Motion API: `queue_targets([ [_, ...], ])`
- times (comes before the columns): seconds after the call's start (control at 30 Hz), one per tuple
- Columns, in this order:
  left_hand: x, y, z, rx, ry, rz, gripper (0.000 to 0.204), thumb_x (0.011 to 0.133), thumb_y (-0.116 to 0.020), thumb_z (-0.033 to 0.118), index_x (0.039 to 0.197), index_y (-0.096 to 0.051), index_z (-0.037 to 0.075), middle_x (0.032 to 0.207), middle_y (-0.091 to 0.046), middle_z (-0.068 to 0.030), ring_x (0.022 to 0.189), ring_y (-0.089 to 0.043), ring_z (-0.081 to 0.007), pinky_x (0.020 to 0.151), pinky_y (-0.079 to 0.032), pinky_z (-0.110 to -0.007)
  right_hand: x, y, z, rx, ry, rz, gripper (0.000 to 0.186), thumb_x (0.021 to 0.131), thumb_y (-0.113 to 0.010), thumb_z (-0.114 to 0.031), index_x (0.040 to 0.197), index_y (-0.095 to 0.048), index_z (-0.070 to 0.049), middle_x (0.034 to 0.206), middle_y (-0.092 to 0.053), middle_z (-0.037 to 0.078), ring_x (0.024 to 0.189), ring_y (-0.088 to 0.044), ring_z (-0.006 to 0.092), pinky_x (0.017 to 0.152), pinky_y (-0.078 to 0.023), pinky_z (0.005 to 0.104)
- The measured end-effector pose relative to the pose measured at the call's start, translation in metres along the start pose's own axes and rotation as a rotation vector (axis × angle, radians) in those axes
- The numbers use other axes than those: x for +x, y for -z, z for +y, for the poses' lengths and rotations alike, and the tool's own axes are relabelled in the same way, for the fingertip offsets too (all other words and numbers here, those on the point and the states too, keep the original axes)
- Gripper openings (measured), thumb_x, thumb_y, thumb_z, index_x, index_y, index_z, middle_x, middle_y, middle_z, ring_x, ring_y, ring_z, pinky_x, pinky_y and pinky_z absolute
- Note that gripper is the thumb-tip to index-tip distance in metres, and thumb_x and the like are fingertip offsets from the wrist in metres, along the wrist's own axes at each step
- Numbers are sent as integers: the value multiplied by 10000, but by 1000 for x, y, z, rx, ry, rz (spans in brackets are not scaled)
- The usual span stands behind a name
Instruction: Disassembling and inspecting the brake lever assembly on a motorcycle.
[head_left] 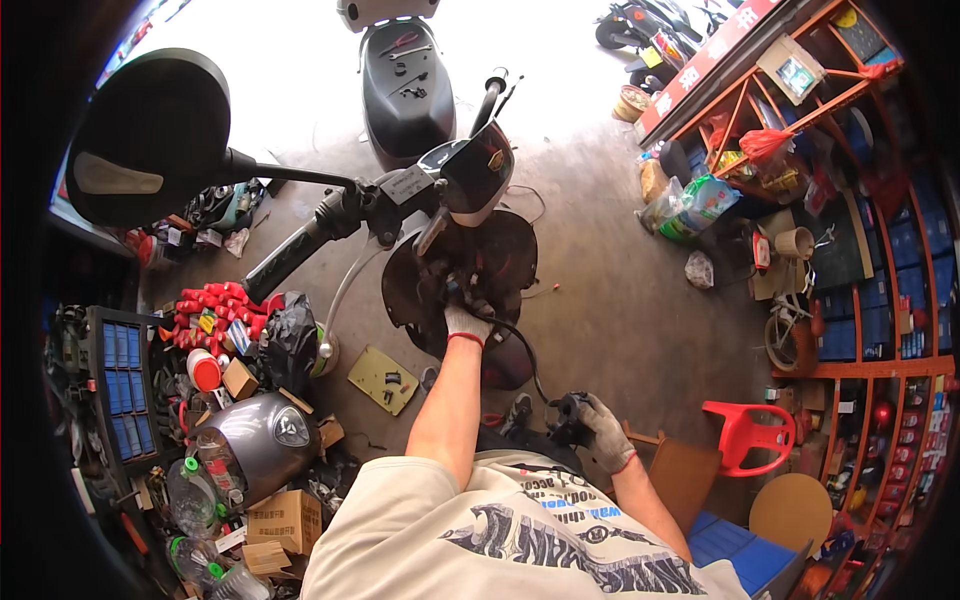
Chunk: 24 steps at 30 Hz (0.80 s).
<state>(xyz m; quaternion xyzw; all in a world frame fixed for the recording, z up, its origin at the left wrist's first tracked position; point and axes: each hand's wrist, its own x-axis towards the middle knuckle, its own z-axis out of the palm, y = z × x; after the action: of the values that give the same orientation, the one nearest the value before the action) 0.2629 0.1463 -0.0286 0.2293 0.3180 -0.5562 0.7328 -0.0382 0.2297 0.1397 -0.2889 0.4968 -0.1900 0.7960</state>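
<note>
A scooter stands before me with its dark front shell (510, 255) opened up, showing wiring inside. My left hand (468, 325), in a pale work glove with a red cuff, reaches into that cavity; its fingers are hidden among the wires. Lower right, my gloved right hand (607, 435) is closed around a black part (570, 418) whose exact kind I cannot make out. From this part a black cable (530, 360) curves up toward the cavity. Above my left hand are the handlebar grip (290, 255), the dashboard (465, 165) and a big black mirror (150, 135).
Pliers and small parts lie on the scooter seat (405, 90). Left are red bottles (215, 310), a grey scooter panel (255, 450) and cartons (285, 520). A yellow board (383, 380) lies on the floor. Right are a red plastic chair (750, 438) and orange shelving (870, 370).
</note>
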Motion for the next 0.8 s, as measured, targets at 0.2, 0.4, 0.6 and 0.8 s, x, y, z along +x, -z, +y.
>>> queue_targets([
  [0.2, 5, 2, 7, 100, 21, 34, 332, 1012, -536, 492, 948, -706, 214, 599, -440, 108, 422, -261, -45, 392, -182, -205, -1, -14, 0, 76, 17, -55, 406, 1018, -591, -274, 1325, -530, -16, 1159, -650, 95, 1040, -668, 226, 932, -559, 412],
  [0.4, 13, 18, 10, 175, 17, 61, 319, 982, -564, 517, 900, -718, 251, 540, -357, 125, 395, -222, -43, 398, -200, -232, 5, -5, 6, 218, 64, -155, 433, 1015, -618, -338, 1321, -544, -41, 1203, -649, 106, 1124, -633, 261, 1002, -513, 458],
  [0.6, -9, -4, -1, 267, -110, 197, 258, 970, -586, 470, 916, -721, 257, 540, -393, 123, 377, -239, -58, 394, -206, -230, 0, 2, 7, 206, 75, -149, 424, 1018, -613, -336, 1318, -548, -45, 1215, -644, 103, 1116, -636, 264, 995, -519, 456],
  [0.8, -23, -21, -3, 285, -286, 178, 244, 962, -636, 446, 895, -742, 237, 549, -425, 122, 365, -222, -61, 380, -147, -215, 4, 22, 9, 238, 70, -204, 405, 1017, -618, -308, 1315, -560, -41, 1196, -651, 103, 1103, -642, 254, 981, -531, 444],
])
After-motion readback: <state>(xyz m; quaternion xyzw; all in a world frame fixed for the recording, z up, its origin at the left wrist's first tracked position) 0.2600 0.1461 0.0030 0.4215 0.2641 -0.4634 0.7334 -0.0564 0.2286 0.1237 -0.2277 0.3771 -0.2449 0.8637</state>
